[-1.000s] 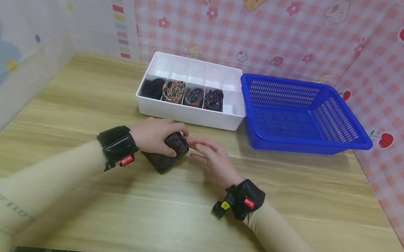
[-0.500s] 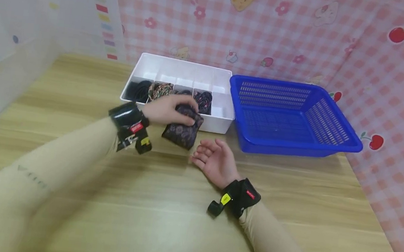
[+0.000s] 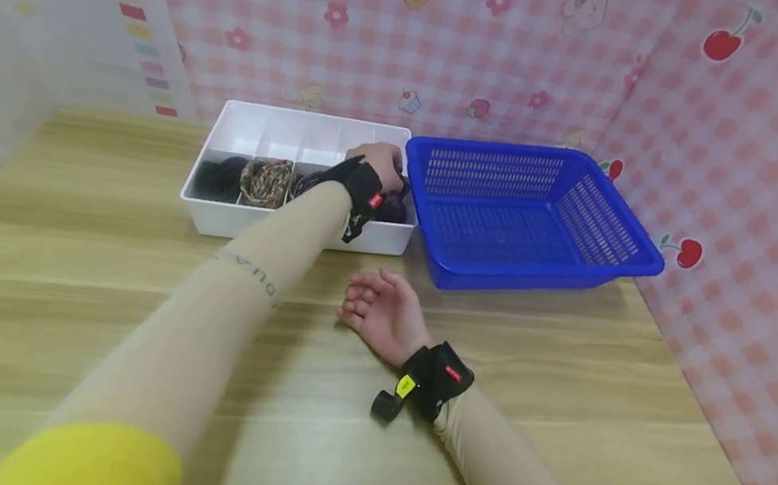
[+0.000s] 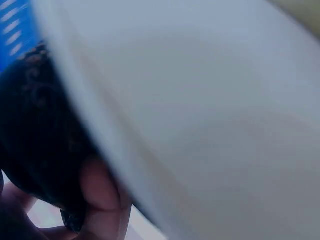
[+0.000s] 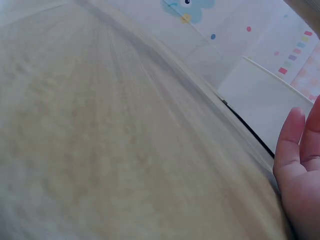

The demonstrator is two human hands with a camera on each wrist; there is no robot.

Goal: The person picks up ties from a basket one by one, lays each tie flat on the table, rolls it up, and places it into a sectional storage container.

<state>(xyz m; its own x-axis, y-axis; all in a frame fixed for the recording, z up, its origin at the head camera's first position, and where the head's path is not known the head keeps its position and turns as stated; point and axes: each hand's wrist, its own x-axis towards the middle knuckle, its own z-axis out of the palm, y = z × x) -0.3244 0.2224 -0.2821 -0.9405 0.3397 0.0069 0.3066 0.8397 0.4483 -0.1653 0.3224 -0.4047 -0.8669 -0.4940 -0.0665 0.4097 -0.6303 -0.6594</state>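
My left hand [image 3: 378, 161] reaches into the front right compartment of the white divided box [image 3: 290, 227]. It grips a folded dark cloth [image 3: 393, 208] with a faint pattern, partly hidden by the hand and wrist strap. In the left wrist view, fingers curl round the dark cloth [image 4: 40, 125] right beside the box's white wall [image 4: 200, 100]. To the left, a black coiled bundle [image 3: 221, 179], a multicoloured roll [image 3: 266, 183] and another dark roll [image 3: 305, 181] sit in front compartments. My right hand [image 3: 384, 314] rests palm up on the table, fingers loosely bent, holding nothing.
A blue plastic basket [image 3: 515, 277] with slotted walls stands against the box's right end. The wooden table [image 3: 561, 374] meets a pink checked wall covering [image 3: 277, 22] at the back. A further wall covering closes in the right side.
My left hand has lifted the dark cloth off the table and carried it back and right into the box. My right hand has let go of the cloth and turned palm up.
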